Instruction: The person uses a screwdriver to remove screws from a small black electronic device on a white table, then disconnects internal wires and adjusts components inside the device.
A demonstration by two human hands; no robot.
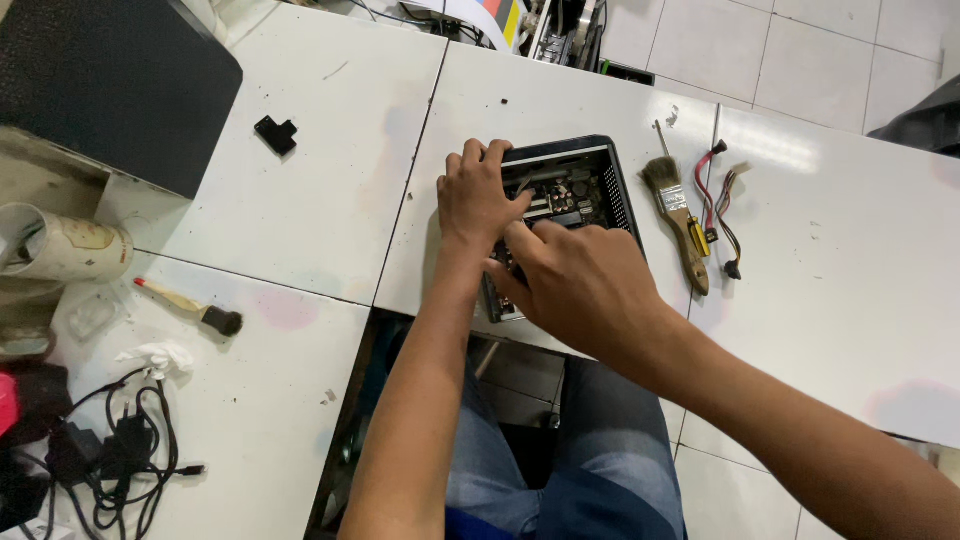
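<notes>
A small open black computer case (612, 185) lies on the white table (320, 190) in front of me, its circuit board and parts showing inside. My left hand (478, 196) rests on the case's left rim, fingers curled over the top edge. My right hand (583, 283) covers the near part of the case, fingers reaching down into it; what they touch is hidden. Whether either hand holds anything I cannot tell.
Right of the case lie a wooden paintbrush (679, 217), a yellow-handled screwdriver (696, 235) and a red and yellow cable (722, 200). A small brush (190, 305), a tissue, black cables (120, 450), a paper cup (60, 245) and a black box (110, 80) sit left.
</notes>
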